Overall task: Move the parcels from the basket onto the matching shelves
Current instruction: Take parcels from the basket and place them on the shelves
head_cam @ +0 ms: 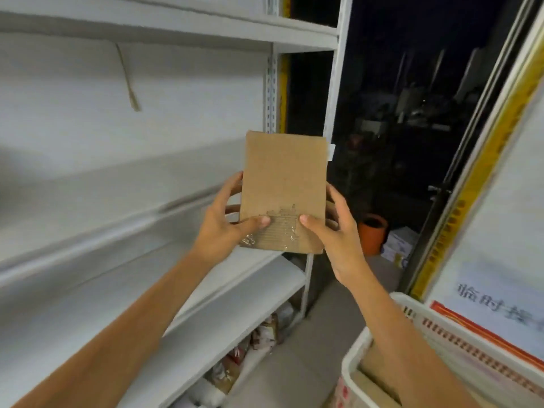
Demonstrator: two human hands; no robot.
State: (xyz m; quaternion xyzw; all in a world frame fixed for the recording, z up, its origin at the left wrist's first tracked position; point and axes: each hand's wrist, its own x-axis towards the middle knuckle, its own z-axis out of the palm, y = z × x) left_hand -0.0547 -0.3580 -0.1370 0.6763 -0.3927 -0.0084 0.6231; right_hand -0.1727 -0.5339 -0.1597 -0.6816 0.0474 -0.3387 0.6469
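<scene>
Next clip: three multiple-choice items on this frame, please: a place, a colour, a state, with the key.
1. Where does the white slotted plastic basket sit? A. lower right, by the right arm; B. on the top shelf; C. left of the left arm.
2. What colour is the round pot on the floor? A. green; B. orange; C. blue.
3. The flat brown cardboard parcel is: A. lying in the basket; B. set on a shelf; C. held up by the left hand and right hand.
Key: 1 A, its rim shows at the lower right; 2 B, plainly orange; 3 C, both thumbs lie on its face.
</scene>
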